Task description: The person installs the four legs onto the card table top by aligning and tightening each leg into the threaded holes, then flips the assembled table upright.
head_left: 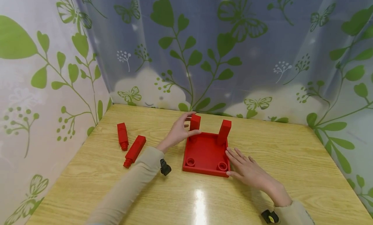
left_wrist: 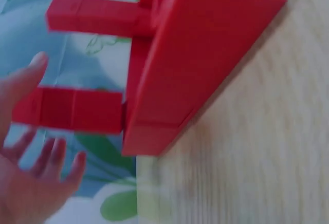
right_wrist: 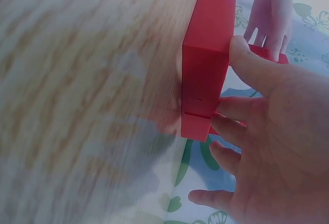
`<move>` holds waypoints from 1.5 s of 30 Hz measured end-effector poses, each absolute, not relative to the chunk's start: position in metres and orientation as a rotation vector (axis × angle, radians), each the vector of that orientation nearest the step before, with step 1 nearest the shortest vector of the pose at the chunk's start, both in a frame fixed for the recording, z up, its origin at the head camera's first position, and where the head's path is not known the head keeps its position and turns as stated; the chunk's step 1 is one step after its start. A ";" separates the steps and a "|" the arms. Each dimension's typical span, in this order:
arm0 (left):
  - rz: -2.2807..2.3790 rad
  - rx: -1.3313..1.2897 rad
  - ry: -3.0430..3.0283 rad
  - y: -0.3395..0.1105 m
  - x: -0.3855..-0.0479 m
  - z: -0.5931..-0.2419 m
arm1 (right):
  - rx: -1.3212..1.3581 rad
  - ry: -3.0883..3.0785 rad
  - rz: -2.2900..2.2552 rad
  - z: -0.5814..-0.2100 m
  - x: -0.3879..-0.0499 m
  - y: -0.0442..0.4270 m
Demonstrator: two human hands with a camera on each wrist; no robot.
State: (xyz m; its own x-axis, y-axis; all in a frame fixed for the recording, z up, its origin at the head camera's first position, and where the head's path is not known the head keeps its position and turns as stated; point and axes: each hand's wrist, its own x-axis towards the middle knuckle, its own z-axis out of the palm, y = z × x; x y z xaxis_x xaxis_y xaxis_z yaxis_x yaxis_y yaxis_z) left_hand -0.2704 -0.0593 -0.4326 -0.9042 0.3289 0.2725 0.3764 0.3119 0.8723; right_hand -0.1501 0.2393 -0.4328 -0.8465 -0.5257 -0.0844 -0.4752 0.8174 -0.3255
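A square red tray-like piece [head_left: 205, 153] with a raised rim lies on the table. Two red legs stand upright in its far corners, the far-left leg [head_left: 195, 123] and the far-right leg [head_left: 224, 131]. Round threaded-looking sockets [head_left: 190, 161] show at its two near corners. My left hand [head_left: 178, 131] is around the far-left leg [left_wrist: 82, 109], thumb and fingers spread on either side; the left wrist view shows a gap between thumb and leg. Extended fingers of my right hand [head_left: 249, 171] rest against the tray's right side, the thumb near its front corner.
Two loose red legs with threaded ends, one farther back [head_left: 122, 136] and one nearer [head_left: 135, 151], lie left of the tray on the wooden table [head_left: 163, 199]. A patterned curtain [head_left: 204, 56] hangs behind the table's far edge.
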 end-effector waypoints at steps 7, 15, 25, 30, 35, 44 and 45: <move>-1.598 -0.436 -2.421 -0.044 -0.265 -0.439 | -0.786 2.830 -0.452 -0.434 -0.150 0.239; -1.731 -0.533 -2.422 -0.051 -0.265 -0.438 | -0.781 2.831 -0.449 -0.434 -0.150 0.240; -1.800 -0.878 -2.559 -0.067 -0.274 -0.431 | -0.776 2.827 -0.436 -0.433 -0.150 0.240; -1.844 -0.908 -2.553 -0.069 -0.275 -0.430 | -0.783 2.827 -0.436 -0.433 -0.150 0.240; -1.767 -0.700 -2.500 -0.061 -0.269 -0.432 | -0.782 2.826 -0.432 -0.434 -0.151 0.240; -1.669 -0.452 -2.356 -0.046 -0.263 -0.441 | -0.777 2.824 -0.440 -0.433 -0.150 0.239; -1.676 -0.454 -2.350 -0.046 -0.263 -0.441 | -0.778 2.822 -0.445 -0.433 -0.150 0.239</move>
